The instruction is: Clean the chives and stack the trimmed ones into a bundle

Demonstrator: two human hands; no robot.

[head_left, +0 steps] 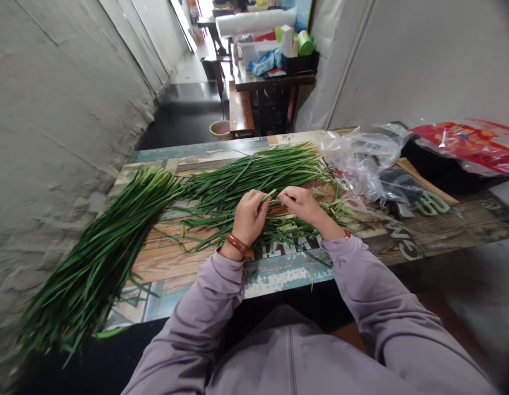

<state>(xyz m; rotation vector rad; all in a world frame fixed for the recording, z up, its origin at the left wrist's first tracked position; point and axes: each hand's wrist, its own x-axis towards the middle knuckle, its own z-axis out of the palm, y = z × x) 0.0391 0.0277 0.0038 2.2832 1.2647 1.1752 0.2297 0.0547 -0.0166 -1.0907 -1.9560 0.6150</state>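
Note:
My left hand (251, 215) is closed around garlic chives, and a pale green stalk end (272, 193) pokes out past its thumb. Close by on the right, my right hand (300, 204) has its fingers pinched together near that end; what lies between them is too small to make out. Under and around both hands are loose leaves and pale trimmings (285, 226). Behind them lies a wide pile of garlic chives (254, 171), pale ends to the right. A second large bundle (101, 252) stretches along the table's left end, its leaf tips hanging over the front edge.
Crumpled clear plastic bags (367, 159), green-handled scissors (432, 204) and a red printed bag (468, 140) lie on the right of the patterned wooden table (279, 277). A rough wall (60, 109) borders the left. Beyond stand a bench (240, 107), a basket (220, 129) and a loaded table (274, 82).

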